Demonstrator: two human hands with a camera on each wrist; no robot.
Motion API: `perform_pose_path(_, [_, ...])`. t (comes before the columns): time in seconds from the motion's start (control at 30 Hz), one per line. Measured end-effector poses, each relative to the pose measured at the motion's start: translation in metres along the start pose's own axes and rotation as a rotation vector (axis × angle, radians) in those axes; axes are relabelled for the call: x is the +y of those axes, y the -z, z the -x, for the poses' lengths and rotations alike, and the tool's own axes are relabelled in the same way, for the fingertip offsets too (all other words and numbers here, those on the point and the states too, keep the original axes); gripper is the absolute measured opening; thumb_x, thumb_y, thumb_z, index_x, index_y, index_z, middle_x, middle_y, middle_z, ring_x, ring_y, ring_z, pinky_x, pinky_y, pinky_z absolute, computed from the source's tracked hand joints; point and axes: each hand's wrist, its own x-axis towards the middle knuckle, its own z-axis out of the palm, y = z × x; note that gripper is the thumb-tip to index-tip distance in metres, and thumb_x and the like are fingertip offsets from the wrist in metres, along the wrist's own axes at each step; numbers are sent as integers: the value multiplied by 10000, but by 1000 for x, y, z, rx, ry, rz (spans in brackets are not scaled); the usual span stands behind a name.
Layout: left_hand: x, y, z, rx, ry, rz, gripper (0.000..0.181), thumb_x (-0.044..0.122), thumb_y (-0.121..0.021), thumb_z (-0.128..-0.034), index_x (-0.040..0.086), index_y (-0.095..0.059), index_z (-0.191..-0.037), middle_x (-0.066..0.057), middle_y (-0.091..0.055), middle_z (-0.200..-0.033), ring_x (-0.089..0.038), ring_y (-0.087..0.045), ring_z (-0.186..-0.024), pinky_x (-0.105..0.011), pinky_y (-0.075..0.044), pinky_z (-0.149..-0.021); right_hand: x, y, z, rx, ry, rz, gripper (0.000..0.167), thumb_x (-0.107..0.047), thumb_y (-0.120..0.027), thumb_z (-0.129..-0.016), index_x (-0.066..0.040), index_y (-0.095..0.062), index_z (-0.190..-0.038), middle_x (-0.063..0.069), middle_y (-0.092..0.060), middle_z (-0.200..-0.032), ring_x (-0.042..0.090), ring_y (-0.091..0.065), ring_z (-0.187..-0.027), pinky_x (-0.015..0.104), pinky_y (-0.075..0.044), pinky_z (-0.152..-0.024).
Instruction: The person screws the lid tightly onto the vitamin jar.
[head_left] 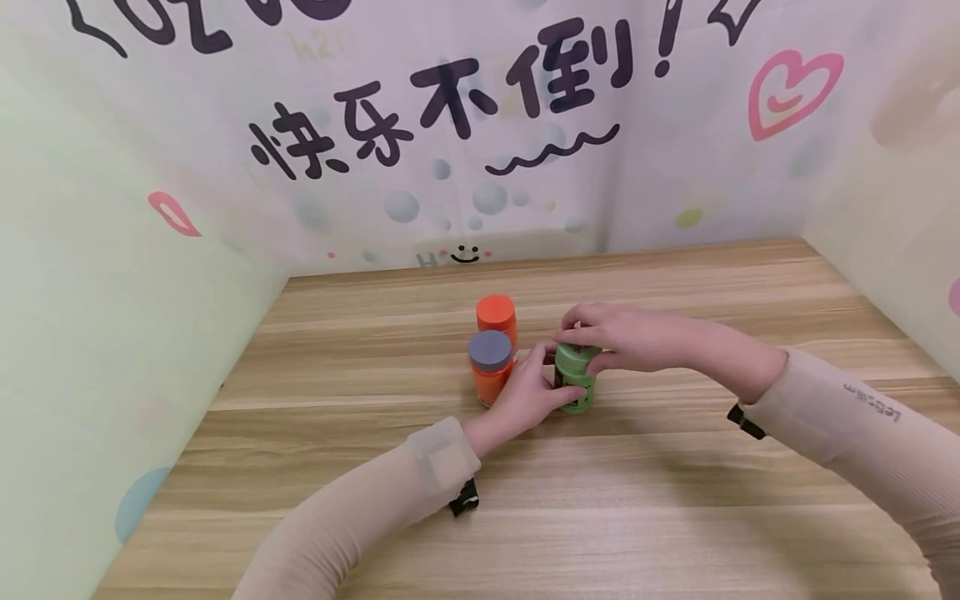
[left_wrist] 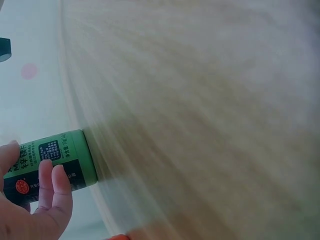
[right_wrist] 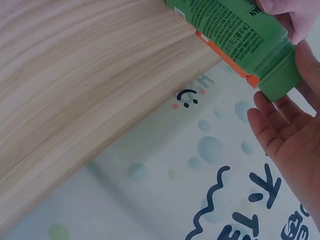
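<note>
A green lidded bottle (head_left: 576,390) stands upright on the wooden table, with dark print on its label (left_wrist: 50,150). My left hand (head_left: 529,390) grips its body from the left, thumb across the front. At the top, the fingers and thumb of my right hand (head_left: 626,337) hold the green lid (right_wrist: 280,75), which sits on the bottle. Just left of my left hand stands an orange bottle with a grey lid (head_left: 491,351), partly covered by that hand. Behind it is another orange bottle with an orange lid (head_left: 496,312).
The wood-grain table (head_left: 360,450) meets a printed cloth wall (head_left: 660,183) at the back. Pale side walls (head_left: 97,333) rise at left and right. Black straps (head_left: 463,497) show at both wrists.
</note>
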Motion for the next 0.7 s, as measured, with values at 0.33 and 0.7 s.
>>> perform_pose_path(0.33, [0, 0, -1, 2, 3, 8, 555, 211, -710, -802, 86, -409, -1251, -92, -500, -1201, -177, -553, -844, -196, -464, -671, -1, -5, -1, 1, -72, -70, 500, -163, -721, -781, -75, -557, -1244, 81, -506, -1152, 210, -509, -1017, 353, -477, -825])
perform_pose_path(0.7, [0, 1, 0, 15, 15, 24, 589, 220, -720, -792, 108, -409, -1279, -79, -503, -1222, -180, -524, -994, -197, -461, -693, 0, -14, -4, 95, -216, -208, 519, -246, -765, -734, -20, -583, -1164, 73, -548, -1080, 181, -529, -950, 335, -471, -797])
